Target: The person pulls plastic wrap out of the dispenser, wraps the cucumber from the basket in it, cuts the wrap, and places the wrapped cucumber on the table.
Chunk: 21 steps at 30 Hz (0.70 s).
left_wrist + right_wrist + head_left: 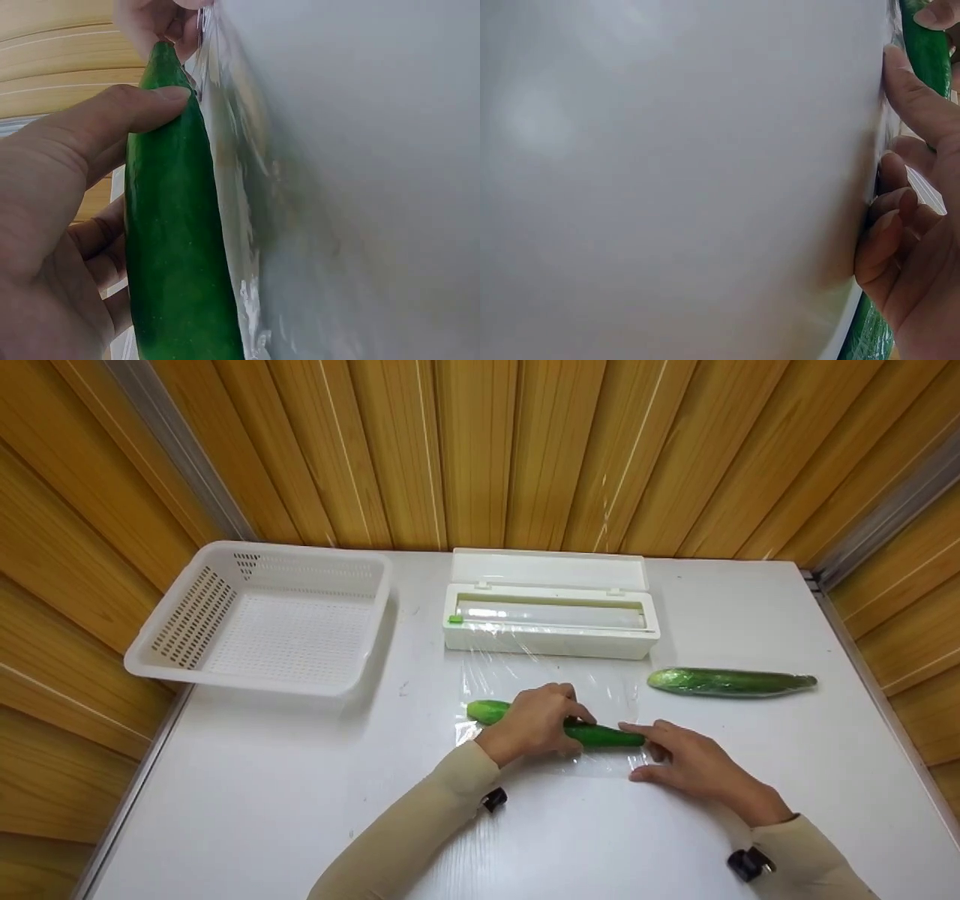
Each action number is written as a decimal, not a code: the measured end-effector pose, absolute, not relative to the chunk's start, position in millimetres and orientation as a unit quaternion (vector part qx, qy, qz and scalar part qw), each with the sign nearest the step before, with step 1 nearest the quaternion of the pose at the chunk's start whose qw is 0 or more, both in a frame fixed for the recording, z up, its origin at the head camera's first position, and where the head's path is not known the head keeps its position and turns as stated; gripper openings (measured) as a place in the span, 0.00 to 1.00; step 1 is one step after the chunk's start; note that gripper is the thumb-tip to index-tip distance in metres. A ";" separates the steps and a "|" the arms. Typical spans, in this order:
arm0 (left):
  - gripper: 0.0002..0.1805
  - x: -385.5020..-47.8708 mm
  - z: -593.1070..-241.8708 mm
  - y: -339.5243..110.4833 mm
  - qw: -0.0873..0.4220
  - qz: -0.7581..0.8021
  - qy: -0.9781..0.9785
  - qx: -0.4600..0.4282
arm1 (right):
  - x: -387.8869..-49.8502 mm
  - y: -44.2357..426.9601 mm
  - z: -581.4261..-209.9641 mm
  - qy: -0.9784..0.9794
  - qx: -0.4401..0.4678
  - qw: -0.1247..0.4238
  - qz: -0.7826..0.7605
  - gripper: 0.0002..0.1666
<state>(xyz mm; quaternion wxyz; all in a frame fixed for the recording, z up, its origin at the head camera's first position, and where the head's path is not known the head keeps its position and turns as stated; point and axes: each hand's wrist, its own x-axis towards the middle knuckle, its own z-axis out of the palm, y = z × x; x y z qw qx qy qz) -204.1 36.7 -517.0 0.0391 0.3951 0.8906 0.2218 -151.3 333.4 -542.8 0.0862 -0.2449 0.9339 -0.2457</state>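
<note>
A green cucumber [604, 735] lies slantwise on a sheet of clear cling film [600, 690] pulled out over the table. My left hand [536, 720] grips the cucumber around its middle; in the left wrist view its thumb [161, 105] lies across the green skin. At the narrow right end, my right hand [694, 761] has its index finger by the cucumber's tip. Its thumb rests low near the film's corner, apart from the fingers. In the right wrist view the other fingers [885, 247] are bent against the table. The cucumber's underside is hidden.
Behind the film stands a white cling film dispenser [551, 643], lid raised, its roll showing and a green slider at the left. A film-wrapped cucumber [731, 682] lies to the right. A white perforated basket [259, 684] stands at the left. Wood-patterned walls [480, 450] border the table.
</note>
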 end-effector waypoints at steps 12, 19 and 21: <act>0.22 -204.5 -529.8 35.4 0.045 0.263 0.880 0.394 | -150.7 333.8 -542.9 0.931 -0.251 0.076 -0.255 0.43; 0.23 -205.0 -534.1 31.8 0.042 0.301 0.865 0.399 | -150.5 333.0 -542.4 0.931 -0.247 0.080 -0.256 0.43; 0.22 -204.9 -534.7 31.4 0.042 0.309 0.866 0.390 | -150.4 333.0 -542.5 0.931 -0.246 0.083 -0.256 0.43</act>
